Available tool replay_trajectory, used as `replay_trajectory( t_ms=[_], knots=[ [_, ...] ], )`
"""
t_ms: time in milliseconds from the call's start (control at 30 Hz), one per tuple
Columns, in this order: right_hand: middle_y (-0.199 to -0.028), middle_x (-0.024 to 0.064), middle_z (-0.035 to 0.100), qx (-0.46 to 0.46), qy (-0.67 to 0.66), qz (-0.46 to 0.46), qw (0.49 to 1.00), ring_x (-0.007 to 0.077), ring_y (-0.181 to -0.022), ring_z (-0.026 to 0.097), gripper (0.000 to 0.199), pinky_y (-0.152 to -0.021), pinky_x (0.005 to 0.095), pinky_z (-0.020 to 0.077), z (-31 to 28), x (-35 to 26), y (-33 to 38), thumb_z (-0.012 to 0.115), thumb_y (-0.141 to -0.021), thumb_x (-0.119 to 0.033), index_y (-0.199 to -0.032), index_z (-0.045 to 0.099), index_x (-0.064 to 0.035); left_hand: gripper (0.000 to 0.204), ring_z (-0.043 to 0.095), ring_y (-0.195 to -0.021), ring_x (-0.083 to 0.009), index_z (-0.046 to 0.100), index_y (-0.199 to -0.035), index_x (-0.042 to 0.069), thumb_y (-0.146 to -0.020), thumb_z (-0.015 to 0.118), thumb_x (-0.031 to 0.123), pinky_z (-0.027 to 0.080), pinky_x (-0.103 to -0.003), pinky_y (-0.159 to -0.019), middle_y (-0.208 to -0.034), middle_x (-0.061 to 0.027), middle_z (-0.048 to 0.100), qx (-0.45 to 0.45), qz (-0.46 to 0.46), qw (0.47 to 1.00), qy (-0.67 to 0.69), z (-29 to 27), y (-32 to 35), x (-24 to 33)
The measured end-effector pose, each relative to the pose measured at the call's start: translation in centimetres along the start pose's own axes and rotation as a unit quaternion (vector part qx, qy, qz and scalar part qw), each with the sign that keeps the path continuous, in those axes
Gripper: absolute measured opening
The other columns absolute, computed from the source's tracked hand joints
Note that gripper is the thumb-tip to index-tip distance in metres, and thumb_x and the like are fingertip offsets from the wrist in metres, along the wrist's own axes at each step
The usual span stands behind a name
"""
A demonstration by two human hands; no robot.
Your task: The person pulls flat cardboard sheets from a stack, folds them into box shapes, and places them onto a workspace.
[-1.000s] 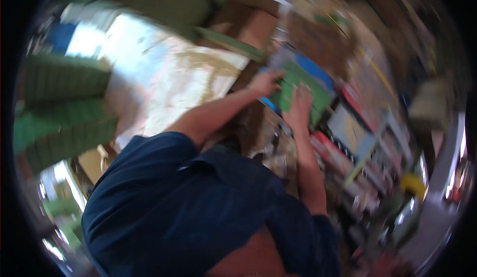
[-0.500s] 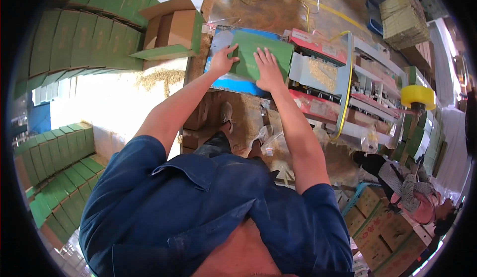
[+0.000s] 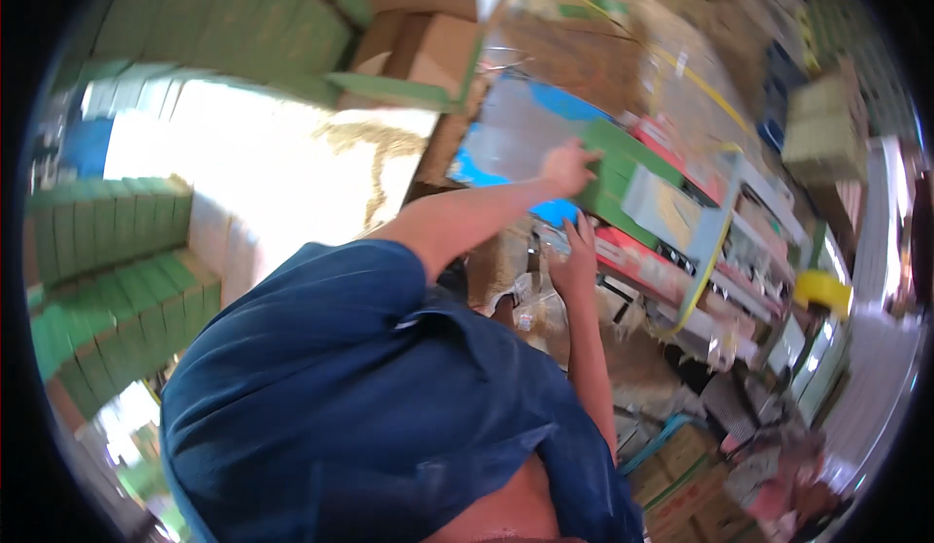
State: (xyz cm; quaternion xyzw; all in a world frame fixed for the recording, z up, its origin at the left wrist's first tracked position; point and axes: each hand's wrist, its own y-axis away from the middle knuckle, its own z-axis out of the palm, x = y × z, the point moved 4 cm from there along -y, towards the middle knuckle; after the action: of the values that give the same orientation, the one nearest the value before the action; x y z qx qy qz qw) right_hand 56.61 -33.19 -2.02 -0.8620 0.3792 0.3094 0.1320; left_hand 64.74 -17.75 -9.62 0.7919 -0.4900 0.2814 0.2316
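Note:
A green cardboard box [image 3: 611, 175] lies partly on the red-sided machine [image 3: 647, 259], to the right of the blue and grey work surface [image 3: 511, 125]. My left hand [image 3: 569, 169] reaches across to the box's left end, its fingers stretched out, though blur hides whether they touch. Lower down, my right hand [image 3: 576, 254] is beside the near corner of the box and the red rail, fingers apart and holding nothing. A pale flap or plate with tan grains on it [image 3: 671, 210] adjoins the box's right side.
An open carton [image 3: 418, 52] stands beyond the bright table [image 3: 263, 144], which has tan grains scattered on it. Stacked green boxes [image 3: 224, 32] line the left. A yellow hoop [image 3: 715, 275] crosses the machine. At the lower right, a co-worker [image 3: 769, 446] is near brown cartons [image 3: 681, 455].
The green box has slid right, off the blue surface toward the machine. My left hand followed it; my right hand came off its top to the near side. The view has turned.

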Motion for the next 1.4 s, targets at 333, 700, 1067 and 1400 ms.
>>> replay_trajectory(
  t_ms=[333,700,1067,1400],
  knots=[
    [-0.128,0.0236,0.061,-0.125,-0.155,0.084,0.976,0.0339,-0.124,0.057,0.052,-0.106,0.0393,0.0417,1.3,-7.8,-7.6,0.072,-0.078,-0.009,-0.126,0.059,0.0055,0.050,0.065,-0.102,-0.0226,0.065,-0.127,0.010,-0.081,0.075,0.026,0.051,-0.034,-0.091,-0.114,-0.0118,0.068,-0.179,-0.192,0.762,0.592,-5.1,7.8,-9.7],
    [-0.160,0.0222,0.019,-0.131,-0.161,-0.119,0.971,0.0335,-0.145,0.031,0.070,-0.112,0.0408,0.0350,14.2,-15.9,-24.5,0.082,-0.073,-0.024,-0.137,0.057,-0.0081,0.098,0.059,-0.109,-0.0210,0.035,-0.151,0.008,-0.068,0.087,0.013,0.051,-0.033,-0.090,-0.122,-0.0139,0.063,0.280,-0.189,0.902,0.268,-31.6,10.7,-31.1],
    [-0.143,0.0116,0.054,-0.089,-0.269,-0.108,0.953,0.0183,-0.132,0.050,0.071,-0.108,0.0302,0.0380,9.6,-12.3,-22.4,0.069,-0.083,-0.005,-0.148,0.040,-0.0052,0.072,0.057,-0.120,-0.0207,0.047,-0.144,0.010,-0.079,0.077,0.007,0.047,-0.033,-0.102,-0.138,-0.0056,0.056,0.121,-0.105,0.936,0.313,-29.9,7.3,-26.3],
    [-0.136,0.0138,0.060,-0.052,-0.282,0.066,0.956,0.0125,-0.106,0.062,0.039,-0.094,0.0269,0.0466,4.4,7.1,-7.3,0.074,-0.080,-0.004,-0.118,0.067,0.0018,0.047,0.052,-0.126,-0.0380,0.064,-0.129,0.014,-0.091,0.065,0.040,0.043,-0.042,-0.103,-0.136,-0.0219,0.054,-0.010,0.004,0.998,0.057,-14.8,10.3,-14.6]
  ],
)
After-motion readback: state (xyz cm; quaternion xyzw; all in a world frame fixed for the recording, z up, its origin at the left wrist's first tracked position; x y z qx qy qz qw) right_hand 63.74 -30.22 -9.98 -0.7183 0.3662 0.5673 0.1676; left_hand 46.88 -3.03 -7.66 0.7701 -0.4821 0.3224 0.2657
